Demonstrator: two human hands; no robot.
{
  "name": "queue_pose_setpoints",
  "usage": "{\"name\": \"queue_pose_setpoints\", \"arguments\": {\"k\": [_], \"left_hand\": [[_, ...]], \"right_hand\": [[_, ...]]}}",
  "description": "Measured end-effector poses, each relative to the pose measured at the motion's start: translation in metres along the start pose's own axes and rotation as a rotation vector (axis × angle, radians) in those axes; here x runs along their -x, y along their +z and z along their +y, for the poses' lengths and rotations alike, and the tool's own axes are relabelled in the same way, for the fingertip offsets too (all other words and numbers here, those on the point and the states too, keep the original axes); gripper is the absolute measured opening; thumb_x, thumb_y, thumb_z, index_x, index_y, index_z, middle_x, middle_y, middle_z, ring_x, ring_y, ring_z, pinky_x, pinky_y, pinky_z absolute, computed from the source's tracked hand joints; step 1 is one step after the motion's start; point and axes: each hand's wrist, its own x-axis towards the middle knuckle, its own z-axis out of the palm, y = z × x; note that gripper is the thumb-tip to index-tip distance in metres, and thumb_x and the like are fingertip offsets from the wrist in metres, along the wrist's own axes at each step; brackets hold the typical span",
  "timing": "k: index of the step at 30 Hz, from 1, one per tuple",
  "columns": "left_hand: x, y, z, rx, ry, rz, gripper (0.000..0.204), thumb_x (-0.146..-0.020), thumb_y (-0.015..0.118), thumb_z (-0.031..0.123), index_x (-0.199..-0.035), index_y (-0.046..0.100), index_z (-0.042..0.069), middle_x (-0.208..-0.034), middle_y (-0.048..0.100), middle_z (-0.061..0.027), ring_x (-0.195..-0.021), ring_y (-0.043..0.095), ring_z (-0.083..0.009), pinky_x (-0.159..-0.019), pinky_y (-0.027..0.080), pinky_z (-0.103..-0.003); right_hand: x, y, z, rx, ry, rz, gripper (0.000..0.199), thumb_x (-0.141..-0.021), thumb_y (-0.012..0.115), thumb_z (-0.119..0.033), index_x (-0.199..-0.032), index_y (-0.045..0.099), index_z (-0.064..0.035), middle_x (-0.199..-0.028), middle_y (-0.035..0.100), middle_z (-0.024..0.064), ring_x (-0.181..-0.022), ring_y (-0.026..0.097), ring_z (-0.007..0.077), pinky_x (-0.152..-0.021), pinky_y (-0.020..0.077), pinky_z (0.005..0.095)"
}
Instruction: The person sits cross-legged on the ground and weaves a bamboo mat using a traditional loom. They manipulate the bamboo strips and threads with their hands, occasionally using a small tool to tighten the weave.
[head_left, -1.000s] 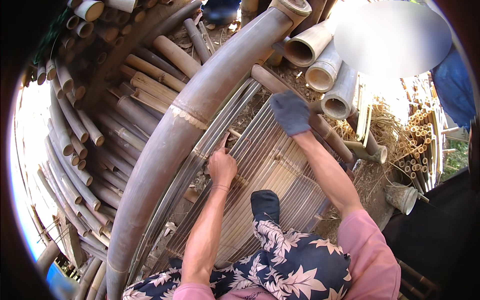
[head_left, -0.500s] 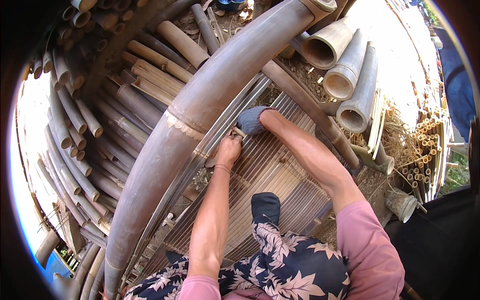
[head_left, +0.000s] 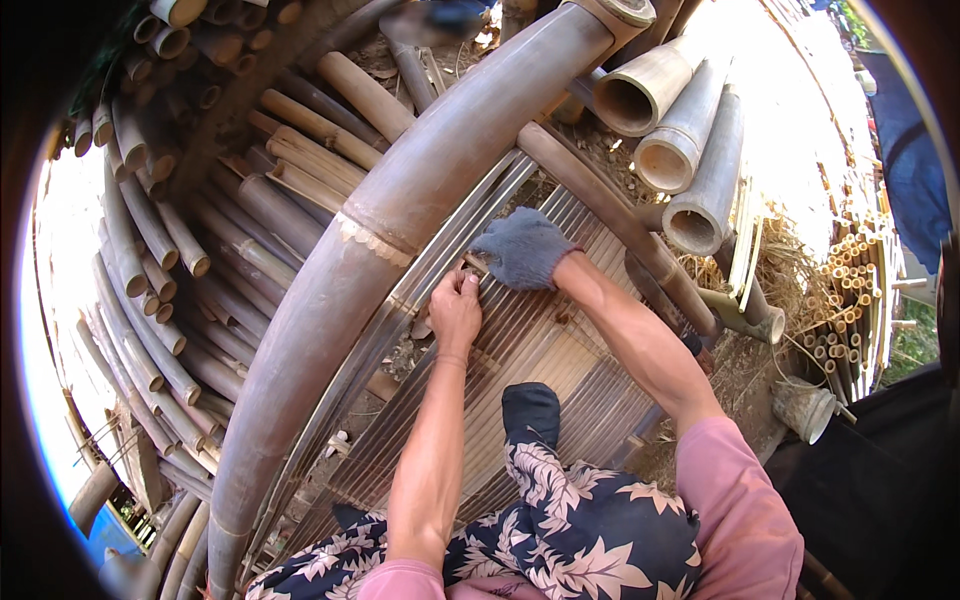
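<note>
My left hand (head_left: 455, 312), bare, is closed in a pinch at the edge of a slatted bamboo panel (head_left: 555, 340). Touching its fingertips is my right hand (head_left: 527, 250), in a grey-blue knitted glove with its fingers curled. A short, pale brown stick-like end (head_left: 476, 263) shows between the two hands. The rest of it is hidden by the glove, so its kind cannot be made out. The panel's thin parallel strips lie beneath both hands, and my dark-covered foot (head_left: 530, 412) rests on it.
A thick bamboo pole (head_left: 385, 215) curves across, left of my hands. A thinner pole (head_left: 600, 190) runs along the panel's far right side. Stacked bamboo poles (head_left: 250, 260) fill the left. Wide bamboo tubes (head_left: 700, 215) lie at the upper right, above a bundle of thin canes (head_left: 850, 290).
My gloved right hand has turned, so more of its back shows, and its wrist has shifted right and down. My left hand has moved slightly down, still against the right.
</note>
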Motion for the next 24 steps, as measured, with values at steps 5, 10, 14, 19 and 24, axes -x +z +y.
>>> {"name": "queue_pose_setpoints", "arguments": {"k": [5,10,14,19,24], "left_hand": [[0.017,-0.029,0.007,0.080,0.307,-0.148,0.018,-0.086,0.074,0.014,-0.100,0.073,0.003,-0.119,0.062,-0.0123,-0.111,0.059,-0.0220,-0.096,0.047,-0.035],[-0.010,-0.050,0.012,0.522,0.050,-0.451,0.020,-0.093,0.071,0.016,-0.102,0.071,-0.001,-0.120,0.063,-0.0098,-0.107,0.061,-0.0153,-0.093,0.048,-0.027],[-0.019,-0.033,0.005,0.419,0.008,-0.221,0.024,-0.101,0.060,0.020,-0.107,0.069,-0.001,-0.100,0.070,-0.0035,-0.089,0.064,-0.0105,-0.079,0.052,-0.025],[-0.008,-0.008,0.003,-0.129,0.007,-0.079,0.048,-0.096,0.052,0.041,-0.115,0.067,0.000,-0.113,0.067,-0.0287,-0.108,0.061,-0.0469,-0.095,0.046,-0.051],[0.027,0.007,0.011,-0.510,0.103,-0.171,0.078,-0.084,0.069,0.047,-0.143,0.045,0.003,-0.128,0.062,-0.0222,-0.122,0.057,-0.0375,-0.104,0.039,-0.050]], "right_hand": [[0.043,0.002,-0.017,-0.242,-0.147,0.383,0.026,-0.081,0.074,-0.022,-0.106,0.074,-0.0152,-0.116,0.066,0.0075,-0.107,0.060,0.0296,-0.095,0.0477,0.0412],[0.133,0.008,-0.026,-1.190,0.286,0.435,0.014,-0.082,0.073,-0.013,-0.088,0.073,-0.0012,-0.106,0.070,0.0082,-0.101,0.065,0.0204,-0.096,0.0510,0.0357],[0.323,0.013,-0.005,-1.701,0.333,0.850,0.014,-0.095,0.055,-0.015,-0.097,0.062,-0.0035,-0.089,0.060,0.0044,-0.082,0.059,0.0164,-0.086,0.0537,0.0394],[0.576,-0.031,0.043,-1.141,1.087,1.580,0.027,-0.106,0.044,-0.029,-0.113,0.063,-0.0103,-0.077,0.052,-0.0002,-0.069,0.055,0.0158,-0.080,0.0530,0.0425],[0.542,-0.031,0.020,0.502,1.398,0.523,0.027,-0.094,0.060,-0.022,-0.117,0.065,-0.0074,-0.096,0.060,0.0085,-0.090,0.060,0.0249,-0.090,0.0509,0.0417]]}}
